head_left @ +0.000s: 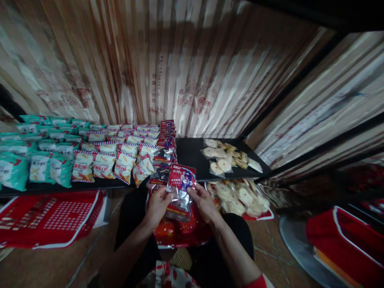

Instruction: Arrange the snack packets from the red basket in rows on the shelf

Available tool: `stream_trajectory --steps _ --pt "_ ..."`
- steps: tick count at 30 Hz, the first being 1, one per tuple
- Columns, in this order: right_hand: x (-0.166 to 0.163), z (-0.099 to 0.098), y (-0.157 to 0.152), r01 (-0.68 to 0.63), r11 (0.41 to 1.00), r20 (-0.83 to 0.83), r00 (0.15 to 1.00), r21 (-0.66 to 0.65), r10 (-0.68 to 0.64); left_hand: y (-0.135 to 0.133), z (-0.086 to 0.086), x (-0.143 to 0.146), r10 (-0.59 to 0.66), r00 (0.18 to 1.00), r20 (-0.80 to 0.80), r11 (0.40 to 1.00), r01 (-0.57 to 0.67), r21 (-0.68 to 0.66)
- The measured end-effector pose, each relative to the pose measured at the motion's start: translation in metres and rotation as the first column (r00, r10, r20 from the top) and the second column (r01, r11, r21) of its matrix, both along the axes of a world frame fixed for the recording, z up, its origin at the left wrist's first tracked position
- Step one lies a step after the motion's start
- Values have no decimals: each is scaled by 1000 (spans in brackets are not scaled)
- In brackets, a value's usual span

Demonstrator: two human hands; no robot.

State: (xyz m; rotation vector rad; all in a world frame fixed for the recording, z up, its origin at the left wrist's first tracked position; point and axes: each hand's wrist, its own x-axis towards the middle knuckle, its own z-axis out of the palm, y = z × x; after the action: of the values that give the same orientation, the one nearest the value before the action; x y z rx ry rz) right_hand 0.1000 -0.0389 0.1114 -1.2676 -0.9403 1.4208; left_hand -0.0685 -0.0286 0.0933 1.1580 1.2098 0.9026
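Observation:
Both hands hold one small red and clear snack packet (181, 187) just in front of a low black shelf (192, 154). My left hand (158, 205) grips its lower left side with the fingers closed. My right hand (203, 202) pinches its right edge. Under the packet, on my lap, lies a stack of similar red packets (177, 234). A row of the same red packets (165, 148) runs back along the shelf right behind the held one.
Red-and-white snack bags (103, 164) and teal bags (39, 160) fill the shelf's left part. Clear packs of round biscuits (220, 158) lie on its right; more sit in a tray (240, 198) below. Red baskets stand at the left (48, 216) and right (345, 240).

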Motion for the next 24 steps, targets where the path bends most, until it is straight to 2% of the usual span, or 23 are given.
stream_trajectory --steps 2,4,7,9,13,17,20,22,24 --pt "0 4 11 44 999 3 999 22 -44 0 0 -1 65 988 -137 995 -53 90" --pt "0 10 26 87 995 9 996 41 -87 -3 -3 -4 158 946 -285 966 -88 244" --pt "-2 16 54 129 986 50 990 106 -135 -8 -9 -5 278 868 -411 865 -41 499" --pt "-6 18 73 130 978 109 983 160 -149 -10 -15 -5 311 834 -455 803 26 595" --pt "-18 16 107 55 976 201 975 210 -98 -5 -24 -2 315 792 -523 750 129 648" --pt "-30 13 131 -1 973 254 965 232 -59 5 -28 0 336 750 -569 742 161 651" --pt "-37 9 144 -37 971 324 945 237 -43 11 -30 1 377 725 -576 707 177 685" --pt "-39 6 151 -47 973 431 900 224 -56 15 -32 2 397 711 -581 688 188 701" --pt "-40 5 155 -42 980 589 804 195 -83 19 -33 3 404 700 -589 673 208 710"
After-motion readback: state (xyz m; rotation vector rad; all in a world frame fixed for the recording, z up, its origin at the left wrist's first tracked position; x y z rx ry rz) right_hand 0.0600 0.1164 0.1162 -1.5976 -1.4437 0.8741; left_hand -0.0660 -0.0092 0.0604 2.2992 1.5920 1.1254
